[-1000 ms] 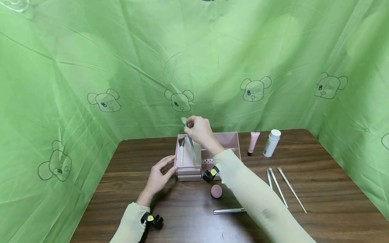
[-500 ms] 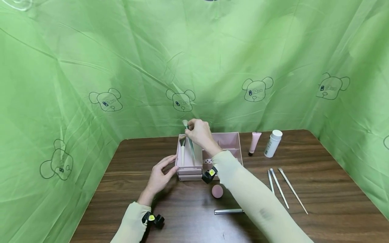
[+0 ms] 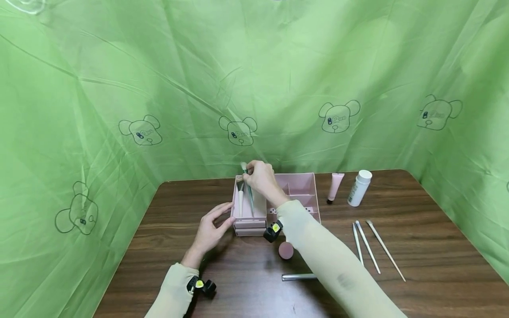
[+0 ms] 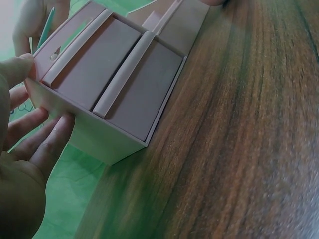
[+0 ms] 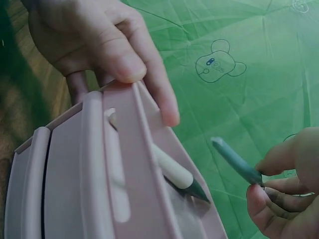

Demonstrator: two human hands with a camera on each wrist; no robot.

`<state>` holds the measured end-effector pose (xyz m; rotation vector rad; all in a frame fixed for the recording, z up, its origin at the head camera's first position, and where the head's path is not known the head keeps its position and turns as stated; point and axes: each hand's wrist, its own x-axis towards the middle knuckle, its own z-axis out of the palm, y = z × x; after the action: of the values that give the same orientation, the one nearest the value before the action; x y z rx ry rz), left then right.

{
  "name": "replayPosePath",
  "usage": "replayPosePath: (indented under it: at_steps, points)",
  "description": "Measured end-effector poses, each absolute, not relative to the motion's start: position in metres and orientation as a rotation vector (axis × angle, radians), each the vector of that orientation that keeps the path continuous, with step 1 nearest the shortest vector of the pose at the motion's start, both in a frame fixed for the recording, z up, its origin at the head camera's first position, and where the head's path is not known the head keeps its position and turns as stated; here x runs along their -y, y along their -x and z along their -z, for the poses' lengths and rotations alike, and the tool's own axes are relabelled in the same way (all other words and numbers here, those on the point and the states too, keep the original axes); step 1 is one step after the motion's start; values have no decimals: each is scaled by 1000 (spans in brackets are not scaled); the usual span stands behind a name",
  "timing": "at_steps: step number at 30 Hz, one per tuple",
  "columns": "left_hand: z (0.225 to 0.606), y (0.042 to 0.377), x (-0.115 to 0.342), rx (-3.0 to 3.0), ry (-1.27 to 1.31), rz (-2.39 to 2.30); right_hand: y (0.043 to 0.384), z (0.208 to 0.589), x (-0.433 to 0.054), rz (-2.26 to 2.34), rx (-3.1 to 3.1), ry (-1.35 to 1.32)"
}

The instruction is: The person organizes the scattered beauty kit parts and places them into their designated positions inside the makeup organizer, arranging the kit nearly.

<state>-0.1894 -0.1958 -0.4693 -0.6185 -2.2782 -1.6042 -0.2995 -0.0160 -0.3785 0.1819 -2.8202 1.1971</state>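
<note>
A pink makeup organizer (image 3: 250, 224) with two drawers stands near the table's back edge. My left hand (image 3: 210, 229) rests against its left side, the thumb on the front top corner and the other fingers extended along the wall (image 4: 94, 132). Between thumb and fingers, my right hand (image 3: 261, 179) pinches a green-handled makeup brush (image 3: 250, 198) above the organizer's top left compartment. The brush slants bristles-up, its handle end pointing down into the compartment. Inside lies a white-handled makeup brush with a dark ferrule (image 5: 172, 169), left of the green one. The right forearm partly covers the organizer's right side.
A round pink object (image 3: 286, 250) and a silver stick (image 3: 298, 277), partly under the right sleeve, lie in front. To the right are a pink squeeze tube (image 3: 335, 185), a white bottle (image 3: 359, 189) and slim brushes (image 3: 385, 249). Green cloth (image 3: 278, 88) hangs behind.
My right hand has moved lower, bringing the green-handled brush down toward the compartment with a steeper tilt. My left hand stays against the organizer.
</note>
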Motion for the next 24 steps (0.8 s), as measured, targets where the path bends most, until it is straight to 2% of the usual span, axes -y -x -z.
replayPosePath:
  at_steps: [24]
  points:
    - [467,187,195,2301,595,1649,296,385,10,-1210,2856,-196]
